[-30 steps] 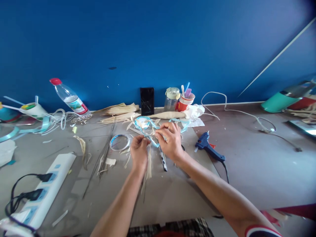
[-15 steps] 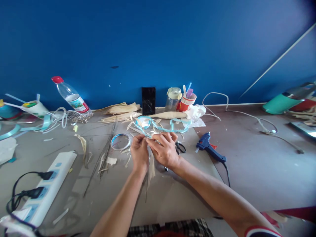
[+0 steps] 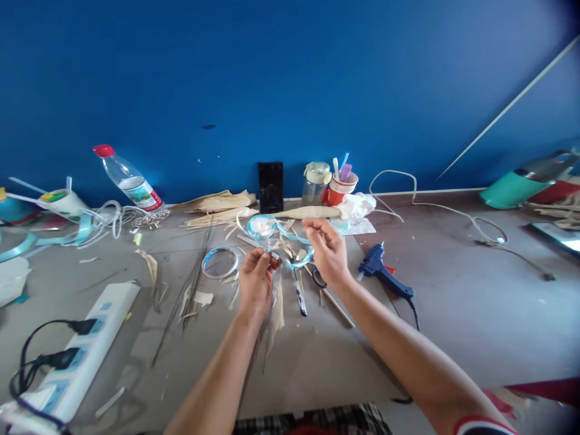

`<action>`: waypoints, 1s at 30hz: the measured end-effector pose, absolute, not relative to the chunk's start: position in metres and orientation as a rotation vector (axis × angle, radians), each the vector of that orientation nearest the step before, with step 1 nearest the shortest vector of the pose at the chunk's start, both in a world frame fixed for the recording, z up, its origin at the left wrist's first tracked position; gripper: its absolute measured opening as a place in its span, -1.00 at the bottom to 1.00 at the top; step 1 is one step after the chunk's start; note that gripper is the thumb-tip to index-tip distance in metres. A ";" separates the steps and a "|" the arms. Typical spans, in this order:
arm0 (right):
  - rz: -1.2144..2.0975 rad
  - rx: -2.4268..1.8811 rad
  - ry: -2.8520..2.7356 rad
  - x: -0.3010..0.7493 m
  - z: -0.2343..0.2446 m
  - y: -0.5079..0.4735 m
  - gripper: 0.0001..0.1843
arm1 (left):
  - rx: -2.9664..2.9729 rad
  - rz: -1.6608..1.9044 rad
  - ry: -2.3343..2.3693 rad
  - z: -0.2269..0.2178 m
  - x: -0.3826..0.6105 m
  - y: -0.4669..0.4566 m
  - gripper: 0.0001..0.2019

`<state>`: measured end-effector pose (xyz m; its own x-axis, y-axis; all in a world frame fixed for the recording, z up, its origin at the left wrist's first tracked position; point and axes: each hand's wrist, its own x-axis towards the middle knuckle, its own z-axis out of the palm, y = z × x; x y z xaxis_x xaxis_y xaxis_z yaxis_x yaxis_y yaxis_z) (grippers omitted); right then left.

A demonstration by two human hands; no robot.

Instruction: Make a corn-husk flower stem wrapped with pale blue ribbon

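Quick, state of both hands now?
Left hand: closed, pinching what looks like glossy light-blue ribbon.
Right hand: fingers curled; whether it holds anything cannot be told.

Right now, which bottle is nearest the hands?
The clear, pale-lidded bottle beyond the right hand, just left of the red cup; the red-capped bottle is far left, the teal bottle far right.

Wall (image 3: 272,78): deep blue. Bench (image 3: 453,302): grey-brown. Ribbon (image 3: 304,261): pale aqua. Husks (image 3: 222,201): cream to tan. Glue gun (image 3: 383,272): dark blue, trigger (image 3: 390,269) red-orange. Bottle cap (image 3: 104,150): red. Paper cups (image 3: 339,193): red and white. Power strip (image 3: 111,311): white, light-blue patches. Lap cloth (image 3: 267,424): dark plaid.
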<state>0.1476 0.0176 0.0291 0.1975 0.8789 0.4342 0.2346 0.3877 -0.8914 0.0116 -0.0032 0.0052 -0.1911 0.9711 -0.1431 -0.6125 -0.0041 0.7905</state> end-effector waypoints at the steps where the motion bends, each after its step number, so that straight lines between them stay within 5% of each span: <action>1: 0.767 -1.104 -1.274 0.150 0.029 0.023 -0.74 | 0.540 1.548 0.896 0.005 0.012 -0.003 -0.78; 9: 1.207 -1.048 -1.122 0.156 0.020 0.039 -0.65 | 0.567 1.511 0.866 0.002 0.011 -0.002 -0.75; 19: 0.945 -0.930 -0.906 0.158 0.024 0.040 -0.85 | 0.518 1.575 0.836 0.002 0.005 0.002 -0.72; 30: 0.545 -0.689 -0.855 0.173 0.075 0.021 -0.75 | 0.520 1.658 0.862 0.004 -0.001 0.004 -0.78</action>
